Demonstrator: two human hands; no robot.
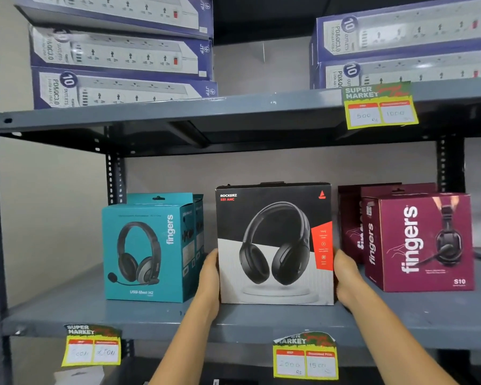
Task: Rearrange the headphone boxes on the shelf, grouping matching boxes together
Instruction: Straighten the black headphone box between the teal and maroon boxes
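Note:
A black-and-white Rockerz headphone box (275, 243) stands upright at the middle of the grey shelf (139, 315). My left hand (210, 282) presses its left side and my right hand (347, 276) presses its right side, so both hands grip it. To its left stands a teal Fingers box (147, 251), with another teal box (197, 226) right behind it. On the right is a maroon Fingers S10 box (419, 243) with more maroon boxes (350, 218) behind it.
The upper shelf (178, 115) carries stacked blue power-strip boxes at left (120, 54) and right (400, 43). Yellow price tags (306, 359) hang on the shelf edges. A perforated steel upright (113, 179) stands behind the teal boxes.

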